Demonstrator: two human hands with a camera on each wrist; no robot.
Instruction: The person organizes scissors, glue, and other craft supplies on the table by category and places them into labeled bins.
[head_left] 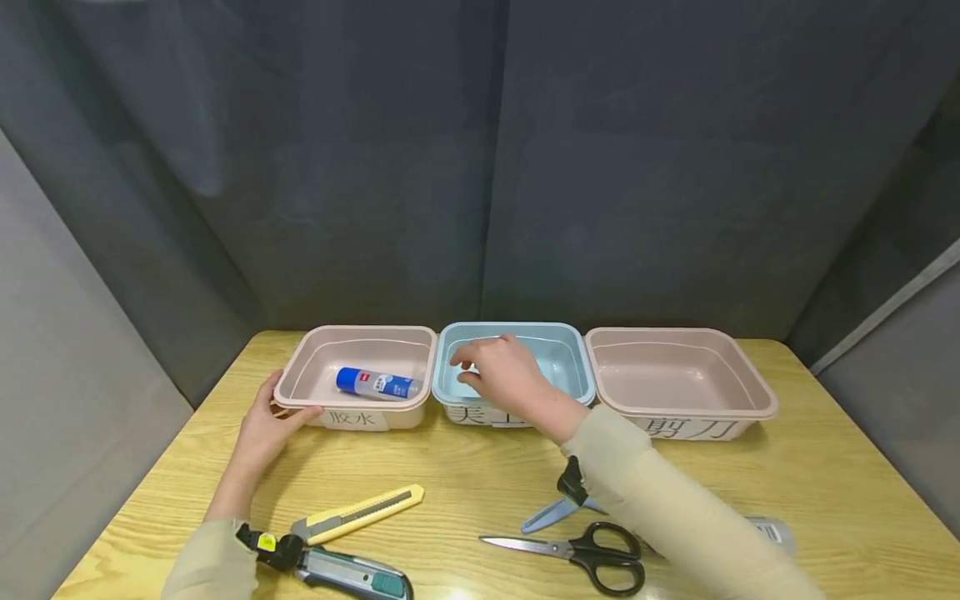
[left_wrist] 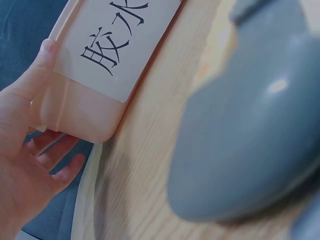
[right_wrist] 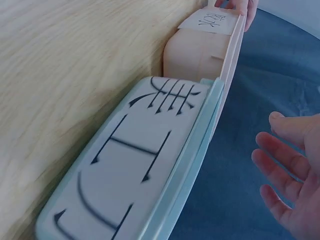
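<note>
My left hand (head_left: 264,432) holds the left corner of the left pink bin (head_left: 408,419), the thumb along its front rim and the fingers at its side. A clear glue bottle (head_left: 382,385) with a blue cap lies inside that bin. Over the middle blue bin (head_left: 558,354) hovers my right hand (head_left: 508,373), its fingers loosely bent with nothing between them. The left wrist view shows the thumb against the labelled bin (left_wrist: 85,110). In the right wrist view, the right hand (right_wrist: 295,170) is apart from the blue bin's rim (right_wrist: 192,155).
Another pink bin (head_left: 675,379) stands at the right. On the wooden table lie a yellow box cutter (head_left: 367,512), a grey-green utility knife (head_left: 356,573), black-handled scissors (head_left: 600,554), a blue-handled tool (head_left: 551,514) and a partly hidden clear bottle (head_left: 776,532). A dark curtain (head_left: 480,167) hangs behind.
</note>
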